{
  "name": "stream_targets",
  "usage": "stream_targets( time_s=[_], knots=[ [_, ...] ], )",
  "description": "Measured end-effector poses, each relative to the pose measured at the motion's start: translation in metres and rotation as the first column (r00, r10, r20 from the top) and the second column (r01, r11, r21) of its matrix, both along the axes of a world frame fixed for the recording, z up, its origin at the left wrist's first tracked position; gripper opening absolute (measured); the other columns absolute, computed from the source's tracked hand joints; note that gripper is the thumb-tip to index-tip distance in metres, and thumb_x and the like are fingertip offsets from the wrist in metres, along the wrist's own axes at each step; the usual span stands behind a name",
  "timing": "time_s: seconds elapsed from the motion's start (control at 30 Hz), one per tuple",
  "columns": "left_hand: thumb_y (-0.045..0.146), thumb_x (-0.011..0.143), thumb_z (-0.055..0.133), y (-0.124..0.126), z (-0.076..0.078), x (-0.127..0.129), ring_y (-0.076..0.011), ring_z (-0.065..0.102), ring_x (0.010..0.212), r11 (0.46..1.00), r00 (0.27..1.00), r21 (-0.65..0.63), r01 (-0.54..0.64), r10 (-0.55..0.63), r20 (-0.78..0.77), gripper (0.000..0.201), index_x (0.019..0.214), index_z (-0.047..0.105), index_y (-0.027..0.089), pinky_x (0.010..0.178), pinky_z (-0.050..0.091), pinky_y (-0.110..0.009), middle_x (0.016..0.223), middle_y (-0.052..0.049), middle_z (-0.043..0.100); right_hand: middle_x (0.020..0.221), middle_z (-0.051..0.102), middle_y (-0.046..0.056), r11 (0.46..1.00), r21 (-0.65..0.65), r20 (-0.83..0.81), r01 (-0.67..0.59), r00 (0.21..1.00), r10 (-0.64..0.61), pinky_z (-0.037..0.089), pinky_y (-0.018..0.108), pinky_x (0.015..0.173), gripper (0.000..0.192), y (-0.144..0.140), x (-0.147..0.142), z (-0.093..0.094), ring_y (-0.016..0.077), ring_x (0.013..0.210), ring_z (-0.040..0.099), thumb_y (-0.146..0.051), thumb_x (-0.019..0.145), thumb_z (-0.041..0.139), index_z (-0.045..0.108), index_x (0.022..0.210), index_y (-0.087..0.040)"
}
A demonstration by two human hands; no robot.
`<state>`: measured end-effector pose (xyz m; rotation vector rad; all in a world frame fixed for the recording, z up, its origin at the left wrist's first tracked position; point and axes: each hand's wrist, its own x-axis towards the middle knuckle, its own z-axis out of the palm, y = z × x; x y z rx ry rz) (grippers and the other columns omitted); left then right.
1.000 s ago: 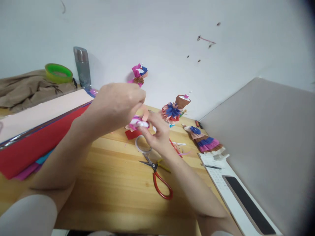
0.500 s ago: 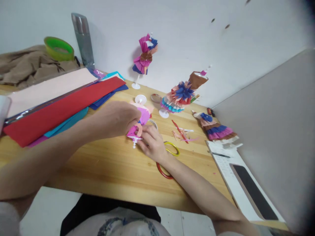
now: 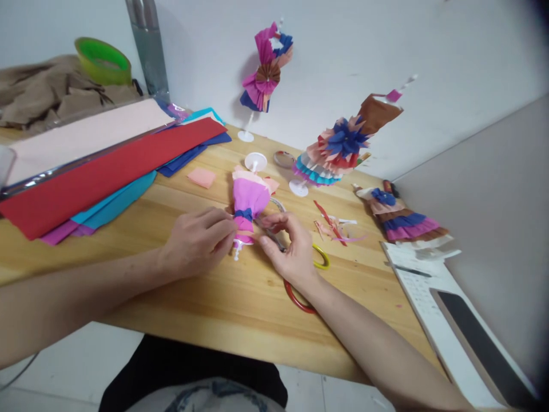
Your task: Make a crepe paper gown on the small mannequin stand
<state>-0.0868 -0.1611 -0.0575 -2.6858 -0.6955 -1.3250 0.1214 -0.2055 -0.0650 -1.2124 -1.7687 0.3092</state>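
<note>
Pink paper doll (image 3: 247, 207) lies flat on the wooden table (image 3: 201, 297), centre of view, white round stand base pointing away toward the wall, a blue band round its waist, peach layer under the pink skirt. Left hand (image 3: 195, 243) rests on the table just left of the doll, fingers curled together, fingertips (image 3: 227, 229) touching the doll's lower end near the band; not gripping round it as far as can be seen. Right hand (image 3: 288, 247) just right of the doll, thumb and forefinger pinched close on something small beside the doll's edge, cannot tell what. Right hand covers the scissors (image 3: 305, 280); only a red handle loop and a yellow-green loop show from under wrist and palm. Paper scraps (image 3: 332, 228), red and pink, just right of the hand. Small peach paper square (image 3: 201, 177) left of the doll's far end. Farther back, an upright paper doll on a stand (image 3: 265, 74) by the wall, another doll tilted on its stand (image 3: 343, 146), a third doll lying flat (image 3: 397, 217) at right. Stack of coloured paper sheets (image 3: 103, 171) at left, red on top. Green tape roll (image 3: 103, 60) on brown cloth (image 3: 47, 97), metal flask (image 3: 148, 46) beside it. Phone (image 3: 484, 337) on a white pad at the right edge.
</note>
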Motion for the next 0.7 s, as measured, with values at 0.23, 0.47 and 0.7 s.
stream_targets(
  time_s=[0.23, 0.47, 0.7],
  knots=[
    [0.007, 0.082, 0.054, -0.004, 0.005, -0.007, -0.0134, 0.065, 0.071, 0.998, 0.998, 0.055, 0.007, -0.003, -0.068, 0.014, 0.08, 0.06, 0.019, 0.067, 0.05, -0.023, 0.078, -0.002, 0.07, 0.078, 0.062, 0.006, 0.991, 0.107, 0.286, -0.086, 0.957, 0.053, 0.048, 0.034, 0.067, 0.006, -0.004, -0.005, -0.002, 0.0195, 0.077, 0.059, -0.018, 0.088, 0.057, 0.062, 0.085, -0.019],
    [0.015, 0.082, 0.058, -0.015, 0.003, -0.01, -0.0156, 0.065, 0.073, 0.987, 0.992, -0.107, 0.121, -0.124, -0.024, 0.005, 0.086, 0.06, 0.017, 0.065, 0.05, -0.026, 0.082, -0.005, 0.071, 0.07, 0.056, 0.002, 0.956, 0.294, 0.269, -0.011, 0.961, -0.071, 0.043, 0.033, 0.061, 0.008, -0.003, -0.001, -0.003, 0.0169, 0.067, 0.054, -0.014, 0.086, 0.06, 0.065, 0.083, -0.019],
    [0.038, 0.091, 0.048, -0.016, 0.019, -0.012, -0.01, 0.052, 0.051, 0.683, 0.996, -0.726, 0.077, -0.028, 0.079, 0.033, 0.071, 0.065, 0.017, 0.052, 0.041, -0.022, 0.056, 0.002, 0.06, 0.071, 0.055, 0.001, 0.908, 0.416, 0.265, -0.044, 0.961, -0.075, 0.043, 0.032, 0.06, 0.011, -0.006, 0.0, 0.0, 0.0157, 0.066, 0.053, -0.013, 0.086, 0.06, 0.066, 0.089, -0.021]
  ],
)
